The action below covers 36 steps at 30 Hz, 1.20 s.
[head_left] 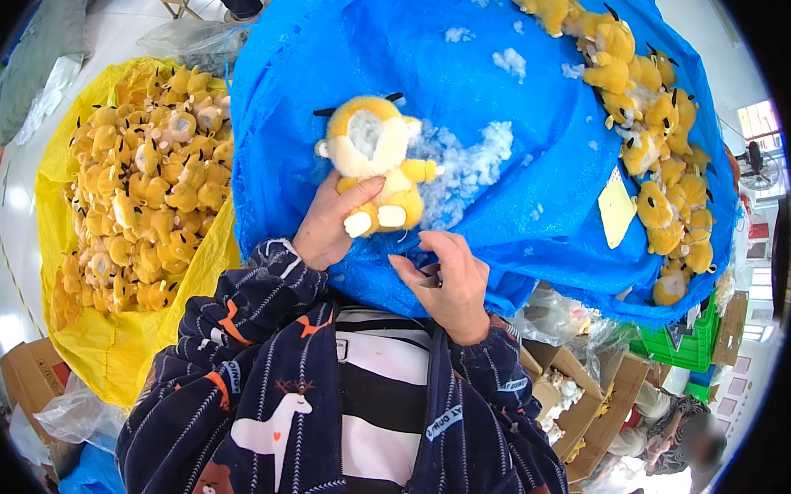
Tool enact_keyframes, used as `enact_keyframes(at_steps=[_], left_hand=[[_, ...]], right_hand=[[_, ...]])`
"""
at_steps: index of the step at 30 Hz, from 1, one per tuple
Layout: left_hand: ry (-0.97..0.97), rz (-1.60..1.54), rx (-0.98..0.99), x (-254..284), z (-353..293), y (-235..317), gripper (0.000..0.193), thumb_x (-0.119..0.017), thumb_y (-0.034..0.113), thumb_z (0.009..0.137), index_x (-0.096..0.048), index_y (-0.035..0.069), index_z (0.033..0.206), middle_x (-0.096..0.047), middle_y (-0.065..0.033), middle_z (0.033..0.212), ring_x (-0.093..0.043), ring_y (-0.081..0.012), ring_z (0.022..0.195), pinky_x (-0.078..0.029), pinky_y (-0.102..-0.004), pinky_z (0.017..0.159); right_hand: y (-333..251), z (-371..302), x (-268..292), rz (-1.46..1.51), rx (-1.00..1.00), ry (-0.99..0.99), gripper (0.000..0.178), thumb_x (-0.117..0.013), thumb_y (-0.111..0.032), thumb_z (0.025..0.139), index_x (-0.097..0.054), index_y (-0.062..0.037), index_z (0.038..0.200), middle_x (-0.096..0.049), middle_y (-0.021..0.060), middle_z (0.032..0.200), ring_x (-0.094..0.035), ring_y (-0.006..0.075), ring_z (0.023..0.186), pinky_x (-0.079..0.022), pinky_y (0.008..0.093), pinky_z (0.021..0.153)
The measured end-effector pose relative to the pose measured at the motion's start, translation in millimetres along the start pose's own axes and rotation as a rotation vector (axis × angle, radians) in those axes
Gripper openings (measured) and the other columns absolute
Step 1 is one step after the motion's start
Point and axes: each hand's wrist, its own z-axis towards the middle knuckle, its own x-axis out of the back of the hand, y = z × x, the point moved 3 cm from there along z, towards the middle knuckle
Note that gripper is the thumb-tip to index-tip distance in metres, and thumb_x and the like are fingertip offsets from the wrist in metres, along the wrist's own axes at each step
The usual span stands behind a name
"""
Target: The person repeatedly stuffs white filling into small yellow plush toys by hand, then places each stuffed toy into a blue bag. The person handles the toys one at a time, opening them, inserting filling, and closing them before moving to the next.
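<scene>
My left hand (327,224) is closed around the lower side of a yellow plush toy (402,178), its thumb pressed over the belly. The toy lies face up, with black ear tips, a cream muzzle area and white feet. An oval hole in its head shows white stuffing. Just below and to the right of the toy, my right hand (452,281) has its fingers curled in a pinch. Something small and dark shows between them, too little to name. A short thread end shows near the toy's foot. Loose white fibre stuffing (462,170) lies beside the toy.
A blue sheet (308,46) spreads beneath the work. Several finished-looking plush toys (656,216) line its right edge, near a yellow paper card (617,209). At left, a yellow sack (103,366) holds many more. Cardboard boxes (615,402) and a green crate (690,338) stand lower right.
</scene>
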Motion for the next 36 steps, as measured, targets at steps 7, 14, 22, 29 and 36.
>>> enact_keyframes(at_steps=[7,14,22,29,36], left_hand=[[-0.110,-0.171,0.191,-3,-1,-1,0.039,-0.051,0.019,0.091,-0.045,0.000,0.125,-0.058,-0.0100,0.113,-0.059,-0.0189,0.102,-0.049,-0.0317,0.084],[-0.116,-0.324,0.308,-3,-4,-1,0.038,-0.049,0.026,0.092,-0.047,0.008,0.126,-0.060,-0.0069,0.113,-0.060,-0.0184,0.098,-0.051,-0.0334,0.076],[-0.156,-0.327,0.323,-3,-5,-11,0.037,-0.044,0.027,0.095,-0.046,0.007,0.125,-0.059,-0.0084,0.115,-0.059,-0.0215,0.102,-0.050,-0.0367,0.083],[-0.026,-0.140,0.176,-19,-8,-5,0.036,-0.056,0.018,0.089,-0.047,0.005,0.122,-0.058,-0.0073,0.112,-0.059,-0.0170,0.097,-0.050,-0.0304,0.078],[0.096,0.135,-0.211,-13,-10,-3,0.040,-0.059,0.002,0.084,-0.046,-0.001,0.121,-0.057,-0.0098,0.114,-0.058,-0.0174,0.101,-0.048,-0.0291,0.084]], right_hand=[[7,8,2,0.393,-0.149,0.108,0.011,-0.067,0.001,0.077,-0.059,-0.0020,0.084,-0.062,0.0072,0.081,-0.057,0.0117,0.060,-0.044,0.0235,0.051],[9,10,12,0.013,-0.184,-0.044,0.065,-0.077,-0.017,0.066,-0.050,-0.0006,0.124,-0.057,0.0156,0.102,-0.061,0.0288,0.080,-0.051,0.0334,0.063],[5,17,-3,-0.235,0.227,0.129,0.052,-0.077,-0.007,0.065,-0.059,-0.0009,0.113,-0.061,0.0105,0.090,-0.060,0.0228,0.069,-0.050,0.0301,0.059],[11,10,5,0.008,0.094,0.129,0.044,-0.075,-0.009,0.068,-0.059,-0.0024,0.109,-0.061,0.0091,0.088,-0.060,0.0210,0.062,-0.049,0.0282,0.054],[11,10,5,-0.089,-0.024,-0.003,0.029,-0.075,-0.012,0.071,-0.059,-0.0046,0.093,-0.060,0.0070,0.077,-0.058,0.0154,0.054,-0.046,0.0262,0.049]])
